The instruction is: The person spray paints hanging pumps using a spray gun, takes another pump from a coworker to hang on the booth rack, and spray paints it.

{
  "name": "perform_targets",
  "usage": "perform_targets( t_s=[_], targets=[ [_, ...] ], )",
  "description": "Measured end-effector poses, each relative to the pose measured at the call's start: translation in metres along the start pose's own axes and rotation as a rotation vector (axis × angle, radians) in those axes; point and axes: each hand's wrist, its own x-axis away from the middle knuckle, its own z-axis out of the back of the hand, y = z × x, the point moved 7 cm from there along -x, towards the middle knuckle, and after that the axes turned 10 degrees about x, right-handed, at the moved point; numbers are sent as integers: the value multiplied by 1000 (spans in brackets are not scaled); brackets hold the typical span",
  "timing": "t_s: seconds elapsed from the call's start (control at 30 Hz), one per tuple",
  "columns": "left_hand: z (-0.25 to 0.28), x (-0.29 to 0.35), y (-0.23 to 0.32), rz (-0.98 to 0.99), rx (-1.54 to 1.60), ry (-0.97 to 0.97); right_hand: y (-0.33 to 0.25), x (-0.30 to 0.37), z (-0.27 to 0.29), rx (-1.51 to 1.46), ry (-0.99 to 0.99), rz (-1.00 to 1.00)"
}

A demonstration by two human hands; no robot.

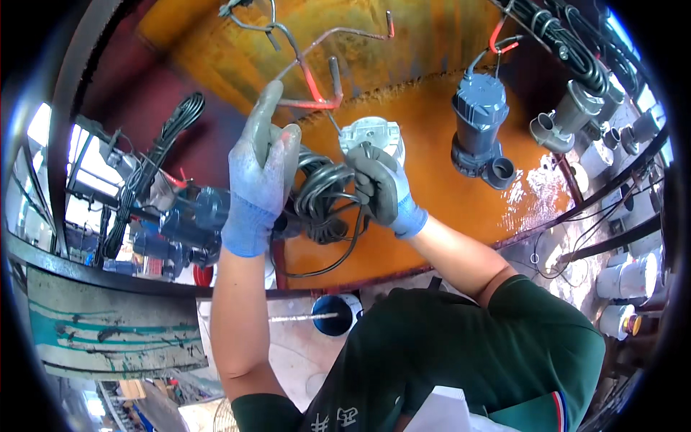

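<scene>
My left hand (265, 162), in a blue knit glove with a grey coated palm, is raised with its fingers stretched up and apart. Its longest fingertip is beside a red-tipped metal hook (317, 103). A coil of black cable (322, 194) hangs between my hands, partly hidden. My gloved right hand (379, 186) is closed around a black cable just right of that coil. Directly behind its knuckles is a light grey pump (371, 132), its lower part covered by the hand. A thin rod runs from the hook down toward the pump.
Right of my hands, a grey-blue submersible pump (479, 119) hangs from another red hook (498, 39). Orange-stained sheet metal (425, 209) stands behind. More pumps (191, 223) and coiled cables (155, 165) hang at left. A dark bucket (335, 317) is below; white buckets (630, 277) stand at right.
</scene>
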Motion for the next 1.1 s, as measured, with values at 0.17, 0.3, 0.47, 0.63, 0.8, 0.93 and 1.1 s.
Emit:
perform_targets(
  t_s=[0.17, 0.3, 0.47, 0.63, 0.8, 0.93, 1.1],
  targets=[
    [22, 68, -56, -79, 158, 263, 35, 10, 14, 268, -270, -119],
    [34, 136, -104, 197, 468, 709, 62, 62, 29, 475, -654, -189],
    [30, 195, -96, -114, -587, 541, 143, 112, 114, 958, -752, -143],
    [43, 262, -142, 282, -630, 647, 154, 166, 107, 1413, -722, 279],
    [13, 284, -151, 446, 777, 817, 190, 186, 115, 1513, -636, 143],
    [45, 354, -180, 408, 200, 400, 164, 211, 102, 1645, -708, 200],
    [28, 380, -151, 669, 538, 67, 121, 213, 92, 1919, -894, 326]
  ],
)
